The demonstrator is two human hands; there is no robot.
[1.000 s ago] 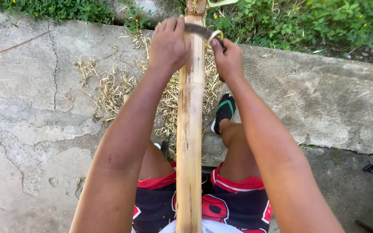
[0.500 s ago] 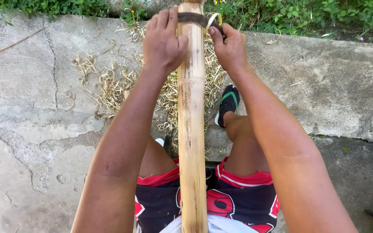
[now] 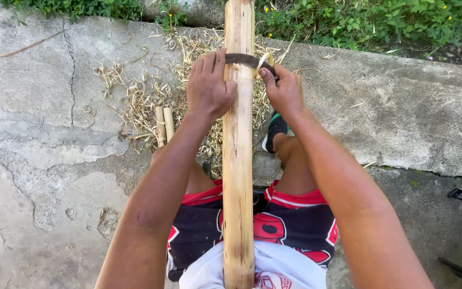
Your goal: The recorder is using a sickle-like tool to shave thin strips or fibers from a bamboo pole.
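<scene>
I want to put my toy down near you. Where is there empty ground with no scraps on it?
The concrete left of the left hand is bare below the shavings. The slab right of the right hand is bare too, up to the plants. Around the pole it is crowded: shavings, two short sticks, legs and a shoe.

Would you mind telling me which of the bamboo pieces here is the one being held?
It is the long bamboo pole running up the middle over the lap, with the left hand against it; the two short bamboo pieces lie untouched among the shavings.
</scene>
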